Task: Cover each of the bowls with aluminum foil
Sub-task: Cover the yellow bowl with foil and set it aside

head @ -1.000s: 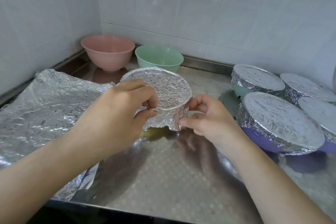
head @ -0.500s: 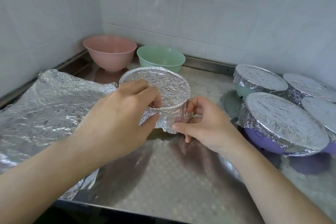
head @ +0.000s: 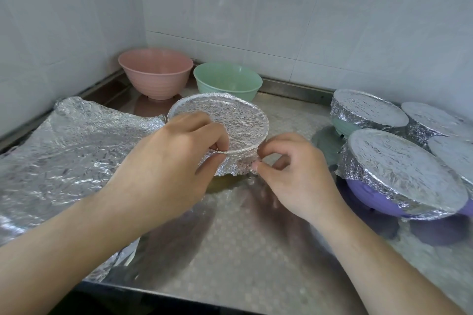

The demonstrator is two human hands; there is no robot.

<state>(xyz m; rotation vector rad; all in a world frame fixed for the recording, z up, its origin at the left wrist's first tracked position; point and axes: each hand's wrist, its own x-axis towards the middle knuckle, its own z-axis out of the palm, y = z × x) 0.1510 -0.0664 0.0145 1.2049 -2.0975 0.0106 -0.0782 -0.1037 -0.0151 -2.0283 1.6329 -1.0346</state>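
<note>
A foil-wrapped bowl (head: 230, 123) stands in the middle of the steel counter, its foil top crinkled and flat. My left hand (head: 169, 161) grips its near left rim, thumb under the foil edge and fingers curled on top. My right hand (head: 294, 171) pinches the foil skirt at the bowl's near right side. Bare bowls stand behind it: a pink bowl (head: 156, 75) and a green bowl (head: 227, 82). A loose sheet of aluminum foil (head: 76, 148) lies to the left.
Several foil-covered bowls are grouped at the right, among them a purple one (head: 399, 171) nearest and a green one (head: 366, 112) behind. Tiled walls close the back and left. The counter's front edge (head: 204, 296) runs below my arms.
My right hand has shifted its fingers a little along the foil skirt. The left hand keeps its grip on the rim. The bowl stays in place.
</note>
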